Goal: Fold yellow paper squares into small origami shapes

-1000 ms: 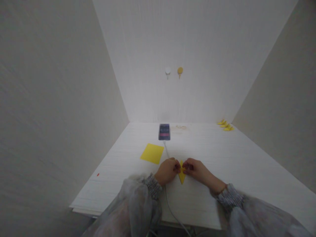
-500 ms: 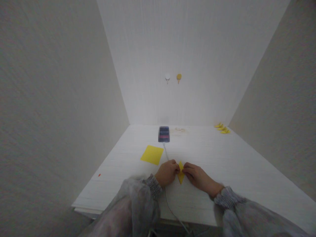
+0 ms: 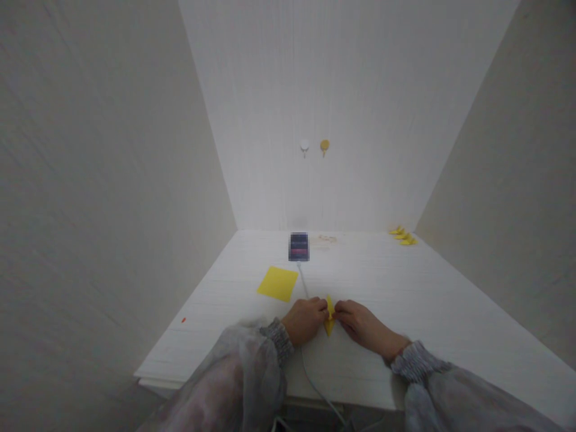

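A small folded piece of yellow paper (image 3: 329,327), narrow and pointed at both ends, lies between my hands near the front of the white table. My left hand (image 3: 306,320) has its fingers closed on the paper's left edge. From the other side my right hand (image 3: 359,323) pinches the right edge with thumb and fingers together. The fingertips cover the middle of the paper, so its folds there are partly hidden. Beyond my left hand a flat square sheet of yellow paper (image 3: 278,283) rests on the table.
A phone-like device with a blurred screen (image 3: 299,246) stands at the back, its white cable (image 3: 310,378) running under my left arm to the front edge. Several folded yellow paper pieces (image 3: 404,236) sit at the back right. Two hooks (image 3: 324,145) hang on the wall. A red bit (image 3: 183,320) lies left.
Both hands stay at the folded paper, with only slight finger movement; the paper looks a little narrower between them. The whole view has shifted slightly.
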`<state>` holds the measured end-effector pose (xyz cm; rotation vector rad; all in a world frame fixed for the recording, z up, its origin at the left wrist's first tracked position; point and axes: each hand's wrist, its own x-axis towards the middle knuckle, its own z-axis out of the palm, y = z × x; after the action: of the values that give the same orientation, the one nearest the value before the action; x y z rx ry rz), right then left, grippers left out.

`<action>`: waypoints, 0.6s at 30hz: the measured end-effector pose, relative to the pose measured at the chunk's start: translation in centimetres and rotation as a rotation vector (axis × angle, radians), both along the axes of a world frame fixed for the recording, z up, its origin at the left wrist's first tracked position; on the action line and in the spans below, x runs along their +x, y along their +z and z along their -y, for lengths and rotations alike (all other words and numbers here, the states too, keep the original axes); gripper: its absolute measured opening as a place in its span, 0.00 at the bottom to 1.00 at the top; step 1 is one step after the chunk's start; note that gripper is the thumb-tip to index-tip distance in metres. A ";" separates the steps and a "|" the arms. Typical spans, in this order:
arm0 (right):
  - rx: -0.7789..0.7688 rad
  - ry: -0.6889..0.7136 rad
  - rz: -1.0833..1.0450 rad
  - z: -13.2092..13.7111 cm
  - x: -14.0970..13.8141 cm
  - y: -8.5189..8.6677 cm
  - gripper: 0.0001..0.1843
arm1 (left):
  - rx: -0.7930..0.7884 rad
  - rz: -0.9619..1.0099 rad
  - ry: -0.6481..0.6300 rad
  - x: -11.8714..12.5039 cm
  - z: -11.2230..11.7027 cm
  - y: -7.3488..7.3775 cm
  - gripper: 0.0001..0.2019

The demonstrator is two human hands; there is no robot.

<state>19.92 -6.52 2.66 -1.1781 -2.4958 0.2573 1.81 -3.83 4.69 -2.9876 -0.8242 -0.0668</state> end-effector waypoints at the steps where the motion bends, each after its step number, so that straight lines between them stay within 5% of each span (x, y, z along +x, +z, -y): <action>1: 0.004 0.003 0.015 0.0 0.0 0.1 0.14 | 0.008 -0.016 -0.008 0.0 0.0 0.0 0.07; 12: 0.025 0.026 0.169 0.0 0.3 0.2 0.14 | 0.043 -0.030 -0.031 0.1 0.4 0.4 0.08; 18: -0.039 -0.016 0.018 0.2 0.1 0.0 0.16 | 0.046 -0.014 -0.035 0.4 0.8 0.0 0.12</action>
<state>19.99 -6.72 2.67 -1.2210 -2.5066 0.2928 2.19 -4.60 4.69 -2.9558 -0.7590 -0.0657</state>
